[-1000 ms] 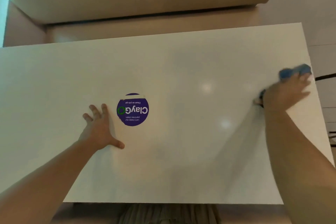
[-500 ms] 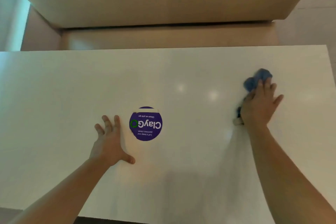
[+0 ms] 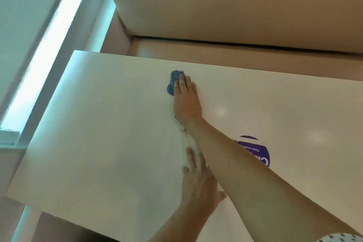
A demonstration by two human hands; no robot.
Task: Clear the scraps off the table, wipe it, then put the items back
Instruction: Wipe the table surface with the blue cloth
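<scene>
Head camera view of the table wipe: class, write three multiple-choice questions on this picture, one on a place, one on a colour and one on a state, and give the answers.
1. Where on the white rectangular table is the crumpled blue cloth?
A. at the near edge
B. close to the far edge
C. hanging over the left side

2. What colour is the round sticker?
A. red
B. yellow
C. purple

3. How does the left hand lie?
A. flat on the table, fingers straight
B. curled into a fist
C. gripping the cloth

Answers:
1 B: the cloth lies under the fingertips of the right hand, just short of the far edge.
2 C: the part that shows beside the arm is purple.
3 A: its palm and straight fingers rest on the tabletop and hold nothing.
</scene>
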